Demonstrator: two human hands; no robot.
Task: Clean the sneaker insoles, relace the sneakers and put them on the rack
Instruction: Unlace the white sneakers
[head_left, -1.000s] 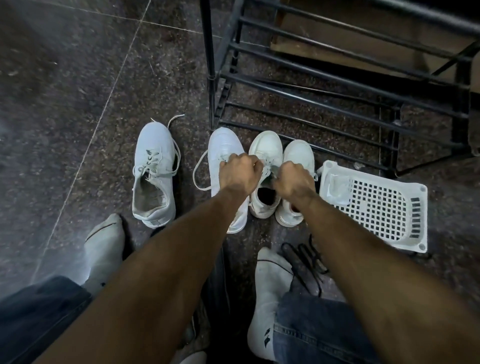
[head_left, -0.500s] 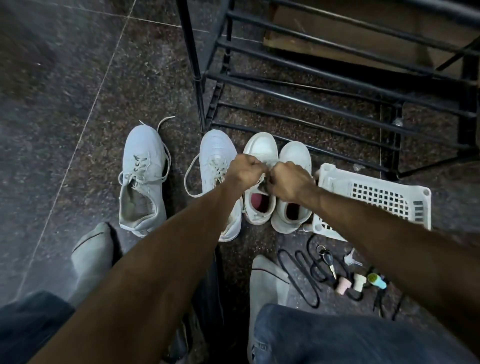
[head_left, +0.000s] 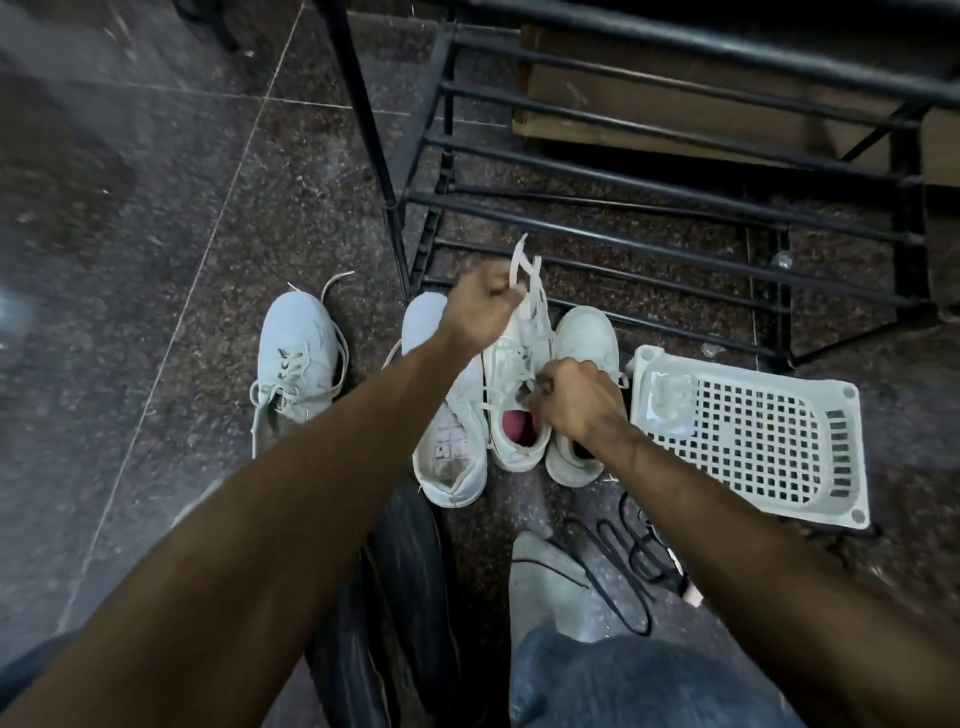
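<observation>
Several white sneakers stand on the dark floor before a black metal rack (head_left: 597, 171). My left hand (head_left: 480, 306) pinches the white lace (head_left: 530, 291) of the middle sneaker (head_left: 511, 364) and holds it pulled up and away from the shoe. That sneaker has a red lining. My right hand (head_left: 576, 400) grips the same sneaker at its tongue and collar. Another sneaker (head_left: 449, 431) lies under my left forearm, one (head_left: 584, 338) stands just right of the held shoe, and a laced one (head_left: 296, 358) sits apart at the left.
A white perforated plastic basket (head_left: 753, 436) lies upside down at the right, close to the rack's leg. Black laces (head_left: 623, 561) lie loose on the floor by my socked right foot (head_left: 545, 582). A cardboard box (head_left: 675, 104) sits behind the rack bars.
Both hands were together at the middle sneaker's eyelets. My left hand has since risen and drawn the white lace up out of the shoe, while my right stays on the tongue.
</observation>
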